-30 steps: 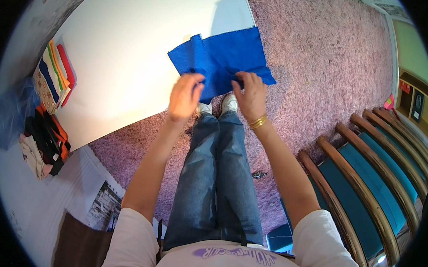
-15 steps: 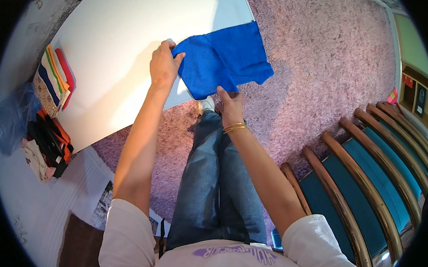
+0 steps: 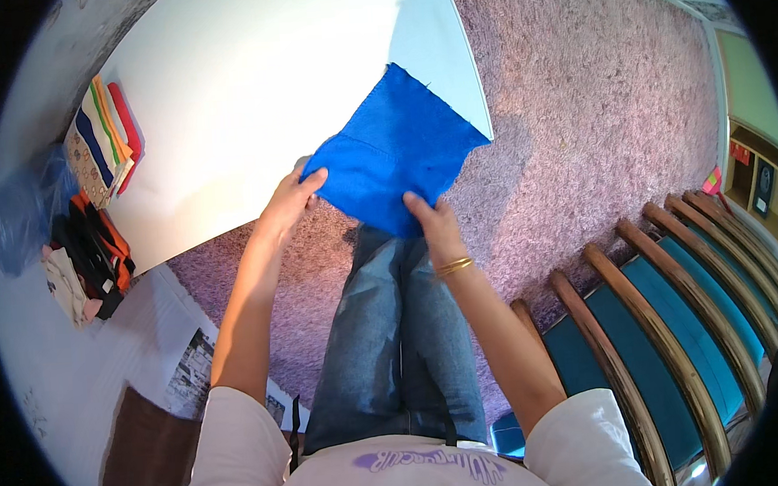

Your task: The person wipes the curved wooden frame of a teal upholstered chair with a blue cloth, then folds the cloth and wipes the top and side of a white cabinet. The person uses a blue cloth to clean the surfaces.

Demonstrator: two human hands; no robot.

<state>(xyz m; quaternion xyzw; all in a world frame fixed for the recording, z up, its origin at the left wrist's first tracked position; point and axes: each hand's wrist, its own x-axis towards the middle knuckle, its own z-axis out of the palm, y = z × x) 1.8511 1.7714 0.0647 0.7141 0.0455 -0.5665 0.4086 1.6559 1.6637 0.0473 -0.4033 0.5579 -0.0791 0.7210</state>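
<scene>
A blue cloth [image 3: 390, 146] is stretched between my two hands, with its far part over the corner of the white table [image 3: 249, 92] and its near edge above my legs. My left hand [image 3: 292, 198] pinches the cloth's left corner, thumb on top and fingers underneath. At the near right edge my right hand [image 3: 436, 226] grips it the same way, its thumb lying on the blue fabric. The fingers of both hands are partly hidden beneath the cloth.
Folded colourful cloths [image 3: 106, 135] are stacked at the table's left end. Beside them lie dark and orange garments [image 3: 90, 250] and a clear blue plastic bag [image 3: 26, 209]. A wooden-railed chair with teal cushions [image 3: 639, 318] stands at right, on a pinkish carpet [image 3: 574, 84].
Both hands have drawn nearer to my body with the blue cloth. The cloth has turned and now lies more diagonally, its far corner pointing up over the table.
</scene>
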